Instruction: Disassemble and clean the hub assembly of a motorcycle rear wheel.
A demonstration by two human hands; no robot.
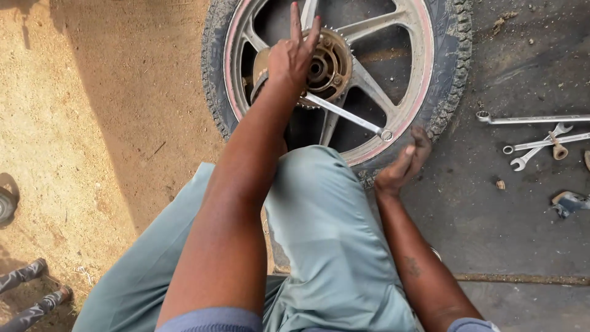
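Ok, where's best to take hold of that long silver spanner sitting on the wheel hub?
Take the long silver spanner at its free ring end by the wheel rim, coming from the right hand side. Its other end is seated at the rusty sprocket hub under the left hand.

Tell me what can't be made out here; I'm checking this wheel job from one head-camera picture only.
- Wheel: top cut off by the frame edge; lower part hidden behind the knee.
- Wrench: its end at the sprocket is hidden under the left hand, so the grip is unclear.
- Right hand: whether it touches the tyre is unclear.
- Long spanner and small tool: cut off by the right edge.
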